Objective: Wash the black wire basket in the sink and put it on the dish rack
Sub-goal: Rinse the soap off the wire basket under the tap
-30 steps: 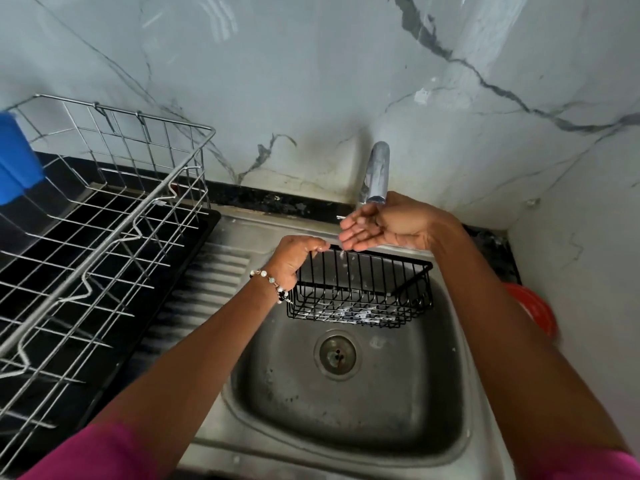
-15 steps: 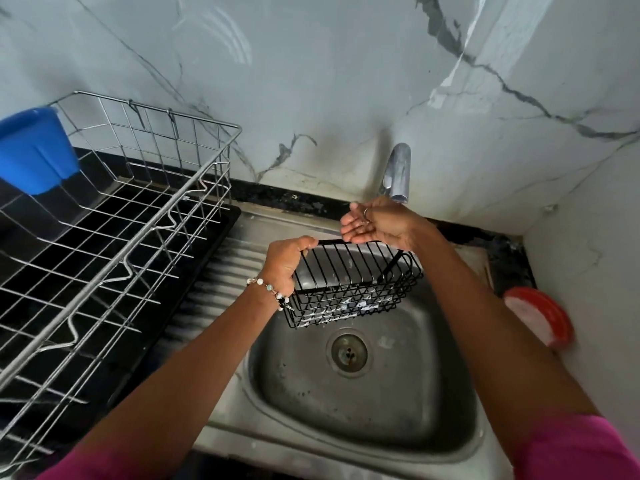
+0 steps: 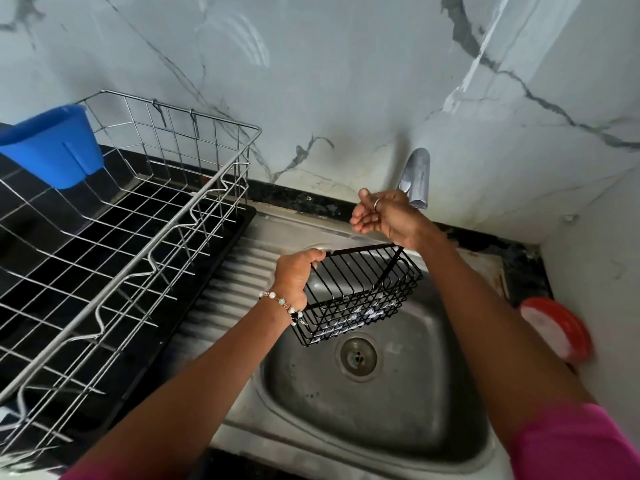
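The black wire basket (image 3: pixel 360 292) hangs tilted over the steel sink (image 3: pixel 374 393), its open side turned up and to the left. My left hand (image 3: pixel 298 275) grips its left rim. My right hand (image 3: pixel 381 214) hovers just above the basket's far edge, below the tap spout (image 3: pixel 417 178), fingers loosely spread and holding nothing. The metal dish rack (image 3: pixel 114 237) stands to the left on a black tray.
A blue plastic cup (image 3: pixel 55 143) hangs on the rack's far left side. A red-rimmed lid (image 3: pixel 557 327) lies at the right by the wall. The ribbed steel drainboard (image 3: pixel 228 289) lies between rack and basin. Marble wall is close behind and to the right.
The basket has been lifted and tilted, its left rim raised by my left hand. My right hand rose slightly toward the tap. The view has shifted right and back.
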Demonstrator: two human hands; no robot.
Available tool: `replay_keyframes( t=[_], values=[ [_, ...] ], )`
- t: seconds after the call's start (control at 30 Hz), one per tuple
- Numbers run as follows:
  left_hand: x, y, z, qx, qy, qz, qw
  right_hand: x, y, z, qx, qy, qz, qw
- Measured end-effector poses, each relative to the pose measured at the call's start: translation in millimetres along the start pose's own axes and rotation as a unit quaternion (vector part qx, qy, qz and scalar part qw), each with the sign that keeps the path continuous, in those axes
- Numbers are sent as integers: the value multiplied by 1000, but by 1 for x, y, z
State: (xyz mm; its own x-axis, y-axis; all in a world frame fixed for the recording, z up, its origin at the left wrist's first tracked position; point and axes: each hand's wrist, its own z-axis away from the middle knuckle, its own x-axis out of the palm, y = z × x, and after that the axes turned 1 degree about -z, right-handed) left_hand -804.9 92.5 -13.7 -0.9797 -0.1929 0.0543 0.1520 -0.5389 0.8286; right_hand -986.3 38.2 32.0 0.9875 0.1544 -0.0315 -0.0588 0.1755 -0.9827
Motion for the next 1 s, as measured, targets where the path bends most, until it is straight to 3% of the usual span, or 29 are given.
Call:
replay_keyframes(
  t=[0.23, 0.5, 0.57, 0.7, 0.83, 0.9, 1.0],
  values=[
    [-4, -2, 3, -28, -1, 3, 1000, -2, 3, -15, -15, 59, -41, 997],
    [-5, 2, 2, -19, -9, -8, 1000, -2, -5, -20, 16, 43, -79, 996],
    [-6, 2, 4, -19, -13, -9, 1000, -3, -5, -15, 66, 19, -19, 997],
    [-7, 4, 5, -9, -14, -16, 1000, -9, -11, 3, 142, -101, 131, 976],
    [-5, 2, 8, -6, -16, -26, 1000, -21, -8, 11, 204, -90, 244, 944],
    [-3, 2, 9, -4, -17, -26, 1000, -22, -11, 14, 206, -100, 245, 942],
    [-2, 3, 10, -3, -19, -22, 1000, -23, -13, 18, 185, -133, 153, 962]
  ],
)
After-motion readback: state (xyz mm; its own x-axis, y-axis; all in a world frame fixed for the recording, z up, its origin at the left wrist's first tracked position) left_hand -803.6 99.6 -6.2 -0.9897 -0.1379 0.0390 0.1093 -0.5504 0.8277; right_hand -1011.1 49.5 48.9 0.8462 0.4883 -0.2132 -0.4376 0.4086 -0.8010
